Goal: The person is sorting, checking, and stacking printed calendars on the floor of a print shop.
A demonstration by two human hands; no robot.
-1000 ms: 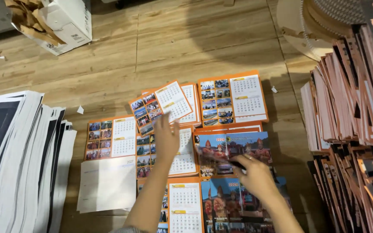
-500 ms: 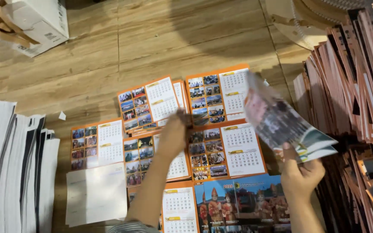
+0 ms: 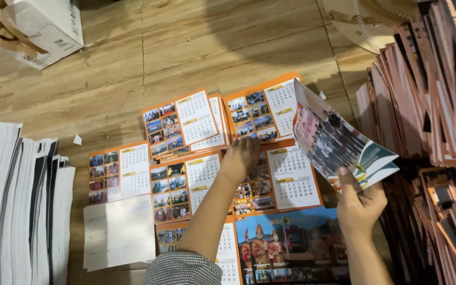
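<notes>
Lying spread over the wooden floor (image 3: 196, 47), several orange-bordered calendar sheets (image 3: 186, 124) are seen from above, each printed with small photographs and a date grid. The left hand (image 3: 241, 158) is laid palm down on the middle sheets, its fingers loosely curled and pressed against the paper where two sheets meet; nothing is gripped by it. A checked sleeve (image 3: 183, 269) is seen at the lower edge of the floor area. The right hand (image 3: 360, 203) is raised near the right side, and a glossy printed sheet (image 3: 339, 142) is pinched by its lower corner between thumb and fingers, so that the sheet is held tilted above the sheets lying on the floor. A picture page with costumed figures (image 3: 286, 248) is laid just below the two hands, beside the right forearm. A blank white sheet (image 3: 117, 232) is placed at the lower left of the spread.

Only one container is shown: a white cardboard box (image 3: 48, 26) at the upper left corner of the floor, with crumpled brown paper (image 3: 3, 29) projecting from it. A tall stack of white and black paper (image 3: 17, 200) is set along the left edge, and leaning stacks of printed sheets (image 3: 428, 132) are packed along the right edge.
</notes>
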